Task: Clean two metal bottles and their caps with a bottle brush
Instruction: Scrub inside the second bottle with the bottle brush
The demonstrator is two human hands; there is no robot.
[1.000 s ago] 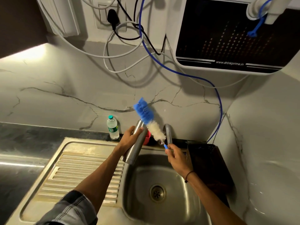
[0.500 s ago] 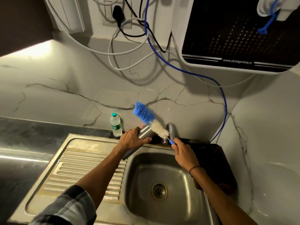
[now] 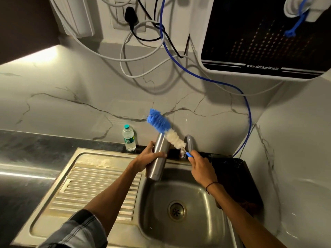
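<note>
Over the steel sink, the left hand is wrapped round a metal bottle, holding it nearly upright at the basin's 11 o'clock edge. The right hand pinches the blue handle of the bottle brush, whose blue-and-white bristles slant toward 10 o'clock, just above the bottle's mouth. A small plastic water bottle stands on the dark surface, at 9 o'clock from the metal one.

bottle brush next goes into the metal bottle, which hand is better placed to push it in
Right. The right hand already grips the bottle brush by its handle, bristles beside the mouth of the metal bottle. The left hand is wrapped round the bottle, steadying it above the sink.
</note>
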